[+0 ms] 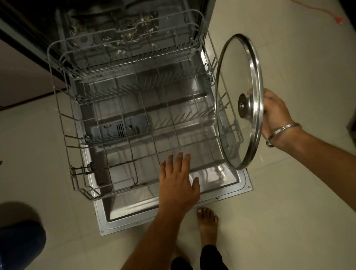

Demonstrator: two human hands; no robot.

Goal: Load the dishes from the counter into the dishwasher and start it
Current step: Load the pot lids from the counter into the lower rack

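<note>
Lid: a round glass lid (234, 91) with a steel rim and a steel knob, held in the air at the right edge of the lower rack, above the floor and the corner of the open door.
Lid's direction: it stands nearly on edge; its underside faces left toward the rack, its knob faces right into the palm. From here it shows as a tall oval, long axis running from upper right to lower left.
Right hand: the right hand (275, 113) grips the lid by its knob, fingers curled round behind the rim; a metal bangle (282, 133) sits on the wrist.
Left hand: the left hand (179, 180) is flat, palm down, fingers straight and slightly spread, over the front edge of the rack; whether it touches the wires I cannot tell.
Rack: the lower rack (76, 143) of grey wire is pulled out over the dishwasher door (120, 221), which lies open and flat.
Floor: pale floor tiles (297, 199); a bare foot (207, 222) stands just in front of the door; an orange cord (303, 5) lies at the upper right.
</note>
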